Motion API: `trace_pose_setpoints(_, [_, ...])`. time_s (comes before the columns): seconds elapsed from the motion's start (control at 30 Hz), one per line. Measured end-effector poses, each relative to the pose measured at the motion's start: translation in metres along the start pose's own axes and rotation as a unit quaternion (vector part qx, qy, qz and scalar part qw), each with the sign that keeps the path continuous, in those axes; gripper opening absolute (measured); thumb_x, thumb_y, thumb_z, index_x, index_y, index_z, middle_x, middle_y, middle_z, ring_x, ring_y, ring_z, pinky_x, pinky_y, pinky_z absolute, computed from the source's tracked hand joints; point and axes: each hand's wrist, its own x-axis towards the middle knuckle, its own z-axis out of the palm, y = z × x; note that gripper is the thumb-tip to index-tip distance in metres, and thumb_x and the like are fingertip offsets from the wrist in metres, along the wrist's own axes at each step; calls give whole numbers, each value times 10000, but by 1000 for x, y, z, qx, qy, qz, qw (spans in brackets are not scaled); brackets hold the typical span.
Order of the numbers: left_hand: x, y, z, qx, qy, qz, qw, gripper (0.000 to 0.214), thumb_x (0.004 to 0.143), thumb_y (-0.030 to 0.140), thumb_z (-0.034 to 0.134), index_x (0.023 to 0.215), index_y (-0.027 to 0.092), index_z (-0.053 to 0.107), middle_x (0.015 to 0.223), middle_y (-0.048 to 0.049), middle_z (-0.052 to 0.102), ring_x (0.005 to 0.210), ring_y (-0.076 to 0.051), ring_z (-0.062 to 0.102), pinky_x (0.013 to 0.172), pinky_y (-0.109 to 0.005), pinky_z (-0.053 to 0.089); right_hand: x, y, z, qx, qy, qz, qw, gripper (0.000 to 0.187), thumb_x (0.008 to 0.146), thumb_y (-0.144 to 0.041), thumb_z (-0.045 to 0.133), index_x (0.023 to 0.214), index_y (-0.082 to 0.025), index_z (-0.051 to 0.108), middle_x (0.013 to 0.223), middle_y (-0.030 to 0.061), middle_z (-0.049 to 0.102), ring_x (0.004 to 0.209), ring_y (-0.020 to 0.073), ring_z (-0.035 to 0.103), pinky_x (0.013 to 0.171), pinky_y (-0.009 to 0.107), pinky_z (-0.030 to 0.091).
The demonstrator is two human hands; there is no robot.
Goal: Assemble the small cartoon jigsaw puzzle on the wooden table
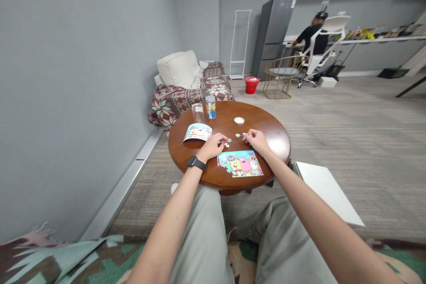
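Note:
A partly assembled jigsaw puzzle (244, 164) with bright cartoon figures lies flat near the front of the round table, with a ragged gap at its lower left. Just beyond its upper left edge, my left hand (214, 145), with a black watch on the wrist, has its fingers drawn together at a small jigsaw piece (229, 140). Another loose piece (227, 145) lies beside those fingertips. My right hand (256, 139) is beyond the puzzle's upper right, pinching a bluish piece at its fingertips. A further loose piece (237, 135) rests between the hands.
On the brown table (226, 117) stand a clear glass (198, 114) and a printed can (211, 108). A round white lid (238, 120) and a curved picture card (197, 132) lie there too. A white board (328, 191) is at the right. A person (314, 37) sits farther back.

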Motion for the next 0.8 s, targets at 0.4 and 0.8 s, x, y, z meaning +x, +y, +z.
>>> trace_pose_setpoints(0.4, [2,-1,2,12,-21,-36,999,153,908,169,549,962,160,692,998,-73,728,949,-199,661,915,-350,506,7,11,2,39,15,10,999,132,737,-309,656,755,-199,585,630,26,678,619,180,686,501,232,488])
trace_pose_setpoints(0.8, [2,2,0,21,-15,-33,999,180,833,85,552,945,154,675,922,-53,685,809,-159,633,797,-295,520,7,7,2,-16,20,-7,1000,197,825,-288,583,854,-181,746,869,73,753,706,172,691,571,256,542])
